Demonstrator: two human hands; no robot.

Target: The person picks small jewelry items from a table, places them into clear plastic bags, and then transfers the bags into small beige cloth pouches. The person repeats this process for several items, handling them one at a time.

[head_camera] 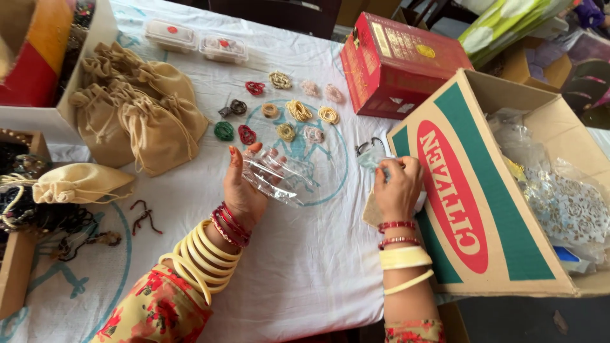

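My left hand holds a small clear plastic pouch above the white tablecloth, thumb up and fingers under the film. My right hand pinches another bit of clear plastic and a small flat beige piece near the flap of a big cardboard box. Both wrists carry cream and red bangles. Just beyond the hands lie several small coiled bead pieces in gold, red, green and pink.
Several beige drawstring pouches are heaped at the left, one more lower down. A red carton lies at the back right. Two clear lidded tubs stand at the back. Trays of dark jewellery line the left edge.
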